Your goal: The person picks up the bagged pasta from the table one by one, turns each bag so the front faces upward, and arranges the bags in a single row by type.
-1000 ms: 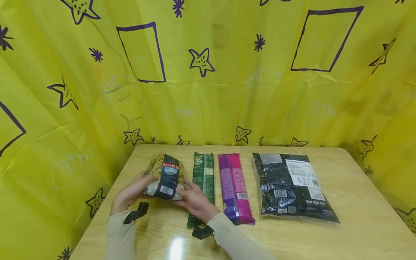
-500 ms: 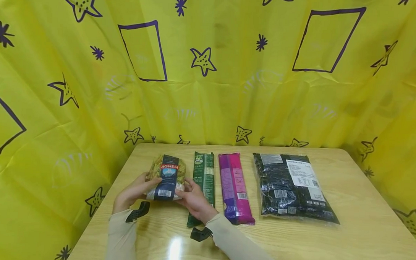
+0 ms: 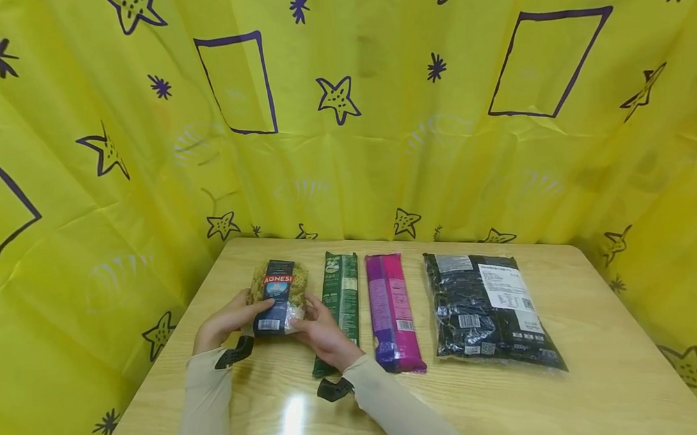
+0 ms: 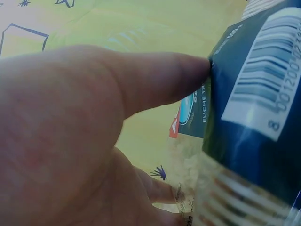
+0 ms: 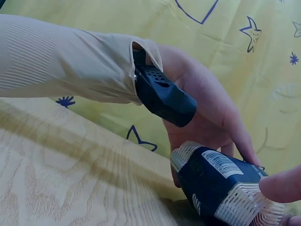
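A clear bag of pasta (image 3: pixel 288 308) with a dark blue AGNESI label is held between both hands near the table's left end in the head view. My left hand (image 3: pixel 224 322) grips its left side. In the left wrist view the left thumb (image 4: pixel 164 77) presses the label beside the barcode, with fingers partly seen behind the bag. My right hand (image 3: pixel 327 335) grips the lower right corner; its thumb (image 5: pixel 282 186) lies on the striped end in the right wrist view. The bag's underside and the right fingers beneath it are hidden.
Right of the hands lie a narrow green packet (image 3: pixel 341 294), partly covered by the right hand, a pink and purple packet (image 3: pixel 393 308) and a large black bag (image 3: pixel 472 311) with white labels. A yellow patterned curtain (image 3: pixel 350 166) hangs behind the wooden table (image 3: pixel 520 409).
The bag has turned from a slant to nearly straight and shifted slightly left, its label facing up more squarely. The left thumb now reaches further over the label. The other packets have stayed put.
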{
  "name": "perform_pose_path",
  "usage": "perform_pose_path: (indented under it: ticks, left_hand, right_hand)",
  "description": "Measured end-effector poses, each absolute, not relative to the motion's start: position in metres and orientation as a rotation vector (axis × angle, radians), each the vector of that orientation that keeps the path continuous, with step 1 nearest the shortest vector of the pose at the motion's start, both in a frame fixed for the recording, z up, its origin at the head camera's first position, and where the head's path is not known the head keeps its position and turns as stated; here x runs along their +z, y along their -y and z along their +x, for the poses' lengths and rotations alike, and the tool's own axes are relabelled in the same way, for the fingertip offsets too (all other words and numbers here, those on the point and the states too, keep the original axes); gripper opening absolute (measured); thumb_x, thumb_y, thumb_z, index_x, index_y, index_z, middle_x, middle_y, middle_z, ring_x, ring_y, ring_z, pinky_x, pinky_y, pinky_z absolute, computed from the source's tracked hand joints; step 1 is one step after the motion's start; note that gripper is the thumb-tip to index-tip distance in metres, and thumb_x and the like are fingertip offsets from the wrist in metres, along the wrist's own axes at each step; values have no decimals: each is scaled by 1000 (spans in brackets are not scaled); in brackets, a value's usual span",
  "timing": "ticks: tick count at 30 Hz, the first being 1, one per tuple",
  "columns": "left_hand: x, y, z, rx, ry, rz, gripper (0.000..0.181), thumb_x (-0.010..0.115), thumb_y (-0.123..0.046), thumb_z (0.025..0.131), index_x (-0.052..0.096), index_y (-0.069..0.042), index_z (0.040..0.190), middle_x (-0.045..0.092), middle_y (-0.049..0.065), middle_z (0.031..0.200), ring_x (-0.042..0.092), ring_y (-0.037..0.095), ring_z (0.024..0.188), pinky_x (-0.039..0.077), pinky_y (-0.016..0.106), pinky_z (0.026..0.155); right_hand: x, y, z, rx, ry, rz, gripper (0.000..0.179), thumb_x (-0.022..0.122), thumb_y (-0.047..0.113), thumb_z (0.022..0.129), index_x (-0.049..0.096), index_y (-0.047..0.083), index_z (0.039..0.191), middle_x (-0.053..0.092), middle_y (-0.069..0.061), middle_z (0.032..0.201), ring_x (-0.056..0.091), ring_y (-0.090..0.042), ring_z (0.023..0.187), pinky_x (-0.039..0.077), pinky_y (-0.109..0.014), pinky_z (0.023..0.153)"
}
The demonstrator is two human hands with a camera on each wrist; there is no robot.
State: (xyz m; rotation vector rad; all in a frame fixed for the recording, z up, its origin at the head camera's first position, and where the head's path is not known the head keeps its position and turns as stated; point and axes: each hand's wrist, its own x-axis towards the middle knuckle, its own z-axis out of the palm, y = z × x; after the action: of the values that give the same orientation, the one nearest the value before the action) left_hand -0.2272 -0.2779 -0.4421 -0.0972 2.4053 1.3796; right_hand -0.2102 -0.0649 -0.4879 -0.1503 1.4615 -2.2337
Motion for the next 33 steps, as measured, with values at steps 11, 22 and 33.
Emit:
perform_pose_path:
  ticks: [11, 22, 33]
  left_hand:
    - [-446, 274, -233, 1386, -2466, -122, 79, 56, -41, 105, 24, 12, 154, 45, 34, 148, 46, 44, 139, 30, 61, 124]
    - [-454, 271, -242, 1423, -2508, -225, 83, 56, -38, 105, 15, 10, 158, 36, 35, 155, 38, 47, 146, 27, 61, 126]
    - [-457, 270, -245, 1391, -2517, -269, 87, 54, -37, 105, 6, 11, 160, 24, 37, 162, 27, 49, 152, 21, 62, 128]
  right_hand:
    - [-488, 72, -218, -2217, -1501, -137, 83, 58, -6, 97, 11, 2, 165, 18, -35, 166, 44, -46, 145, 38, -55, 122]
    - [-483, 78, -227, -2178, -1625, -97, 83, 62, -5, 95, 16, 2, 164, 21, -34, 166, 49, -45, 141, 47, -50, 115]
    - [-480, 77, -230, -2110, -1705, -66, 83, 66, 0, 95, 20, 5, 165, 23, -31, 167, 37, -47, 149, 45, -52, 117]
